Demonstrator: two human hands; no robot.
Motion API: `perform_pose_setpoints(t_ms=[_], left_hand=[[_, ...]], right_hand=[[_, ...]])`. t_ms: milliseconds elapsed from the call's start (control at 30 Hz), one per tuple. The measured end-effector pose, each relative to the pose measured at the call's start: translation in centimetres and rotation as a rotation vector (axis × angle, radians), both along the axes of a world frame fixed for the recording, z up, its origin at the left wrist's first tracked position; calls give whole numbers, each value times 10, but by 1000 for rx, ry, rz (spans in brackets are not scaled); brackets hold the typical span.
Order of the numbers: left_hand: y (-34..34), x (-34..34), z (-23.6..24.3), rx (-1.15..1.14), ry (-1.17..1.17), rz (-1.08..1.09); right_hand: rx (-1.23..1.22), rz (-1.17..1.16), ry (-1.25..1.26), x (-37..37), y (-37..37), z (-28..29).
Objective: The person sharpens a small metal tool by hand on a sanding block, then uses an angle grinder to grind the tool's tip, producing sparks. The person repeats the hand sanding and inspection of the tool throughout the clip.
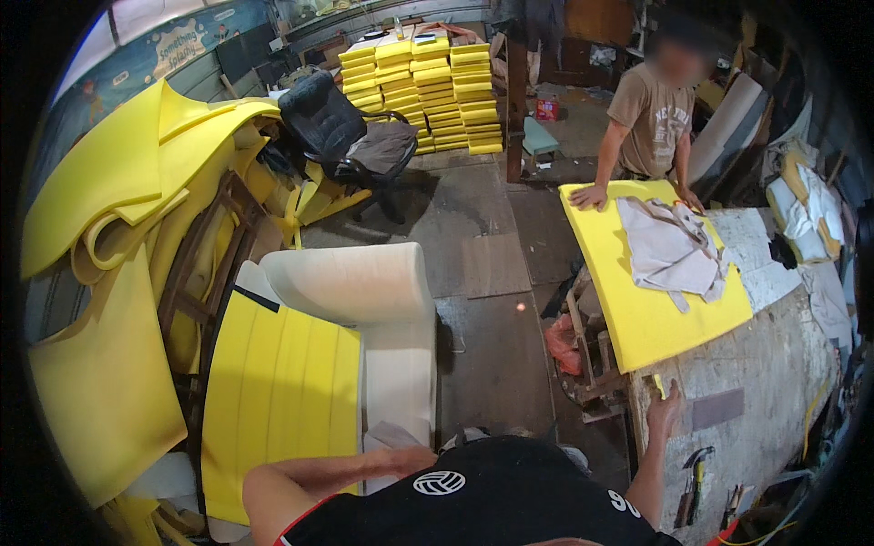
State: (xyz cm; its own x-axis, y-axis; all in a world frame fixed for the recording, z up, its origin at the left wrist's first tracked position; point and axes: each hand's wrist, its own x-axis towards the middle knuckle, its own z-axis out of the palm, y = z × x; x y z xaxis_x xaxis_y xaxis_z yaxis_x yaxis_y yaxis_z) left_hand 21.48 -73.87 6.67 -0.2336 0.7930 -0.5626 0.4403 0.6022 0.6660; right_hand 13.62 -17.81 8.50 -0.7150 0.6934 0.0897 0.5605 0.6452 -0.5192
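Note:
My right hand (664, 414) is over the worktable (774, 364), closed on a small yellow object (658, 386) whose kind I cannot make out. It is just below the near edge of a thick yellow foam slab (637, 318). Beside it lies a flat brown-grey strip (717, 409). My left hand (407, 460) is in front of my body, next to a piece of greyish fabric (387, 437) on a sofa frame; its fingers do not show clearly. The sofa has a pale padded arm (396, 282) and yellow ribbed foam (282, 382).
Across the worktable a person (651, 118) leans on the foam slab, where beige fabric (674, 246) lies. A hammer (697, 469) and hand tools (732, 505) lie near me. Large foam sheets (109, 191), an office chair (341, 132) and stacked yellow foam (423, 91) stand further off.

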Motion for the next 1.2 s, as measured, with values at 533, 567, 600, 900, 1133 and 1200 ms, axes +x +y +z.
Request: perform_pose_setpoints(t_ms=[533, 567, 600, 900, 1133, 1200], left_hand=[[-4, -136, 20, -47, -329, 584], [-5, -150, 23, -59, -329, 593], [-4, -164, 22, -73, -329, 601], [31, -243, 76, -109, -524, 839], [6, -269, -2, -5, -401, 717], [-3, -293, -15, 37, -188, 396]], right_hand=[[-209, 1231, -872, -161, -142, -177], [-202, 1267, -918, -189, -146, -171], [-246, 1240, -974, -212, -149, -165], [-356, 1378, -754, -360, -148, -113], [-480, 1380, -642, -446, -177, -72], [-520, 1413, -627, -468, -190, -68]])
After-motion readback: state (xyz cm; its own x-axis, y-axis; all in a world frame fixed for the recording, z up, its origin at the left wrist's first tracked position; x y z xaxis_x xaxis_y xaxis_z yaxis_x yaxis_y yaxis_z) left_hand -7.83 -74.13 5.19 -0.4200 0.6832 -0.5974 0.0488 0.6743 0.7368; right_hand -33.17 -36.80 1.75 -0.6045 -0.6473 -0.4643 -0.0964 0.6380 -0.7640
